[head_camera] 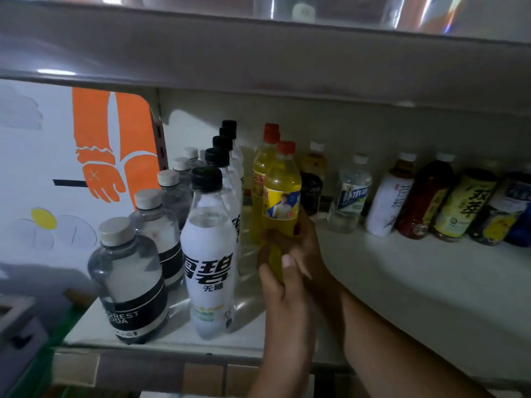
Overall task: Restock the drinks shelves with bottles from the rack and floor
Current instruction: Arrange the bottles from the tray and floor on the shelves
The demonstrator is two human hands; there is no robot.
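One yellow drink bottle point(283, 188) with a red cap stands upright at the centre of the frame, over the pale shelf point(388, 268). Both hands wrap its lower half. The left hand point(283, 285) comes up from the bottom centre, its fingers and thumb curled round the base. The right hand point(309, 242) reaches in from the lower right and grips the bottle's right side just below the label. The hands hide the base, so whether the bottle touches the shelf cannot be told.

Just behind it, to the left, stands a second yellow bottle point(258, 170) with the same red cap. Left of these runs a row of white-labelled bottles point(208, 268) with black caps, front to back. Further left is a row of clear soda bottles point(129, 282) with pale caps and black labels. Along the back right of the shelf stand mixed drinks: a dark bottle point(311, 179), a clear bottle point(350, 193), a white tea bottle point(388, 202), a dark red bottle point(422, 202) and a yellow-labelled bottle point(459, 208). At the left of the frame a white side panel point(109, 145) carries an orange drawing of an arm and hand.
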